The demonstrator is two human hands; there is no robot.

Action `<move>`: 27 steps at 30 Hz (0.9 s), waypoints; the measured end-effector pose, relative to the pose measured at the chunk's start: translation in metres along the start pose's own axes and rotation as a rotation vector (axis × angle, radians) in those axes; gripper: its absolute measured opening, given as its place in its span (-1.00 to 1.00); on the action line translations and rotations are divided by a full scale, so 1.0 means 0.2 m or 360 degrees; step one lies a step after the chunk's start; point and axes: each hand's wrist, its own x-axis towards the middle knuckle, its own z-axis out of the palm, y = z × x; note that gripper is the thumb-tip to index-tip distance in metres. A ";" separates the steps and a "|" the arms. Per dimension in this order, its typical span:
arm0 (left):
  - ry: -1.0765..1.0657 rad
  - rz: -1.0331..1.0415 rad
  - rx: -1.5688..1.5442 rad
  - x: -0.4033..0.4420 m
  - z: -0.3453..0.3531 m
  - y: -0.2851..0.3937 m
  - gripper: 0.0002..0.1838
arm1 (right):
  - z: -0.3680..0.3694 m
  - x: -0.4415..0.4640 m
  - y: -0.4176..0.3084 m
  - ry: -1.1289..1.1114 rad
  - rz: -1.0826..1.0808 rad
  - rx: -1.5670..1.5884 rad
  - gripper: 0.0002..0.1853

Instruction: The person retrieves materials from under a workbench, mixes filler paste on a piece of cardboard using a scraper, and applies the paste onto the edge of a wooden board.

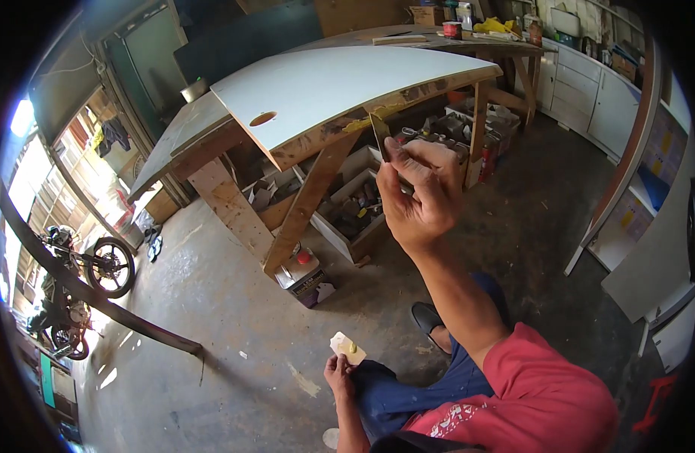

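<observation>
My right hand (424, 192) is raised and pinches a thin flat putty scraper (381, 140). The scraper's upper end meets or nearly meets the wooden edge of a white board (325, 83). Along that edge runs smeared yellow putty (360, 123), beside the scraper's tip. Low by my knee, my left hand (338, 374) grips a small pale card (340, 343) with a dab of yellow putty (353, 348) on it. The white board lies on a wooden workbench (178, 140) and has an oval hole (264, 118) near its left end.
Under the bench stand a rectangular tin (306, 283) with a red cap and a drawer-like box (355, 234) of odds and ends. White cabinets (589, 94) line the back right. A motorcycle (110, 268) stands at left; a dark curved bar (98, 291) crosses the lower left.
</observation>
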 end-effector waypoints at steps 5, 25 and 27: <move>0.0033 -0.0030 0.0023 -0.02 0.01 0.02 -0.80 | 0.07 -0.08 -0.06 0.0011 0.0121 0.0012 -0.55; -0.0005 -0.0076 0.0058 0.00 0.00 0.02 -0.77 | 0.00 -0.02 -0.14 -0.0098 0.0201 0.0072 -0.66; -0.0004 -0.0077 0.0063 -0.01 0.00 0.03 -0.77 | -0.03 0.01 -0.14 -0.0061 0.0270 -0.0003 -0.68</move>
